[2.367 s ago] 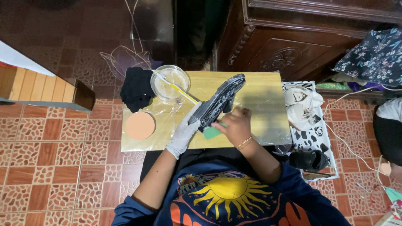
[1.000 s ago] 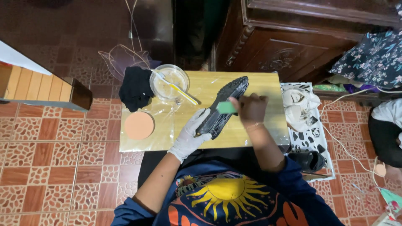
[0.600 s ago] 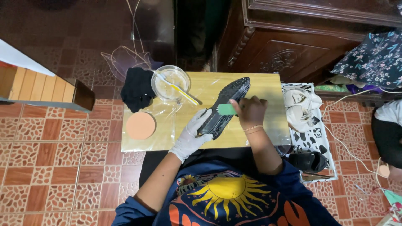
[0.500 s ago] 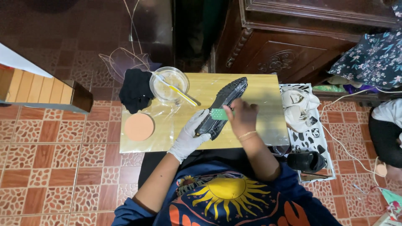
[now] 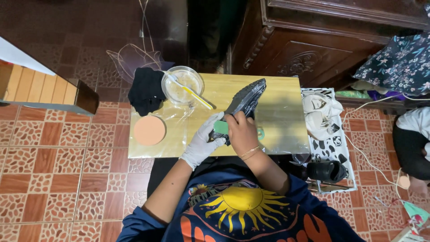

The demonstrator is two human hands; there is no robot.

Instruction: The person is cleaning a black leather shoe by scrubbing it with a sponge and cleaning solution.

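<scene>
- Wooden slatted box [image 5: 42, 89], left edge of frame, on the tiled floor [image 5: 53, 179]
- Black cloth [image 5: 145, 89], upper left corner of the desk [image 5: 282, 130]; round peach pad [image 5: 149, 130] just below it on clear plastic sheeting
- Glass bowl [image 5: 182, 85], upper centre-left, with a yellow-handled brush [image 5: 192, 92] resting across its rim
- Left hand [image 5: 204, 145], white glove, centre of frame; fingers clenched around the near end of the black shoe [image 5: 245, 99], steadying it
- Green sponge [image 5: 220, 127], pressed on the shoe's near end, between the two hands
- Right hand [image 5: 239, 132], bare, bracelets at the wrist; fingers grasping the sponge from above
- Black shoe: tilted, sole up, running from the hands toward upper centre; far end clear of both hands
- Handling note: the rub would go best with the gloved grip firm and short strokes along the sole
- Patterned tray [image 5: 333, 150], right of the desk, carrying a white shoe [image 5: 316, 112] and a black shoe's mate [image 5: 329, 170]
</scene>
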